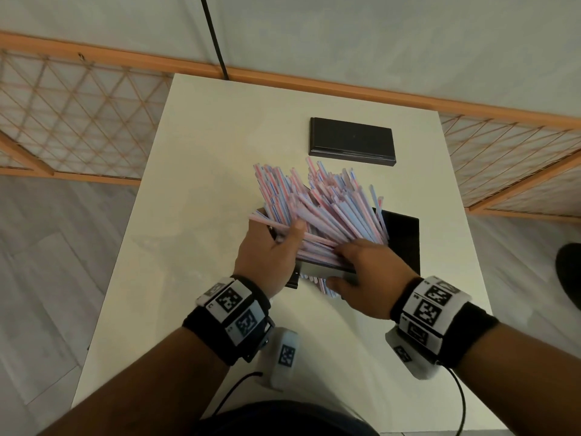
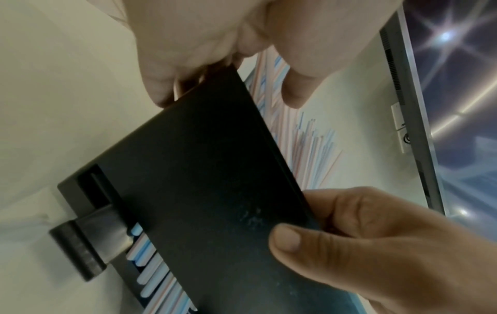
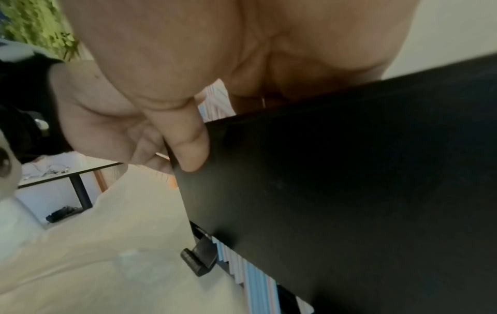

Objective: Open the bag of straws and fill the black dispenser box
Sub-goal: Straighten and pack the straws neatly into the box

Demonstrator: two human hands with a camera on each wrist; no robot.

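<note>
The black dispenser box (image 1: 404, 237) stands open in the middle of the white table (image 1: 195, 171), tipped towards me. A loose heap of pink-and-blue wrapped straws (image 1: 317, 199) fans out of its top, leaning away from me. My left hand (image 1: 276, 243) grips the box's left end, thumb lying over the straws. My right hand (image 1: 349, 262) holds the front wall, fingers on the straws inside and thumb (image 2: 290, 240) on the black front face (image 2: 215, 180). More straws (image 2: 150, 263) show in the slot at the box's foot, beside its small black tab (image 3: 199, 261).
The flat black lid (image 1: 352, 141) lies behind the box near the table's far edge. A black cable (image 1: 217, 42) hangs down behind the table. A wooden lattice screen (image 1: 72, 118) runs along the back on both sides. A dark shoe (image 1: 569, 272) is on the floor at right.
</note>
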